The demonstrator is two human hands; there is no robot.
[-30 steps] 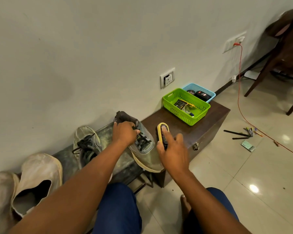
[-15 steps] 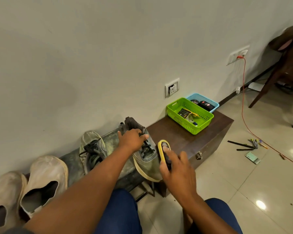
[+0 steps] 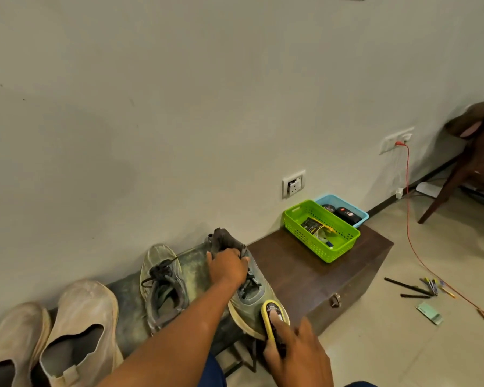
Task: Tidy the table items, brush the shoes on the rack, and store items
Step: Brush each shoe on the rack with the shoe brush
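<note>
The left hand [image 3: 227, 268] grips the shoe [image 3: 243, 286] at its tongue, toe pointing toward the right hand [image 3: 296, 356], which clamps the brush [image 3: 274, 319] against the toe, its length running along the shoe.

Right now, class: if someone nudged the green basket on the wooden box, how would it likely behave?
The green basket looks like thin perforated plastic holding only a few small packets, so it is probably light and would slide easily on the smooth wooden box. Low and wide, it seems unlikely to tip. It sits near the box's edge, so a hard shove might send it off.
</note>
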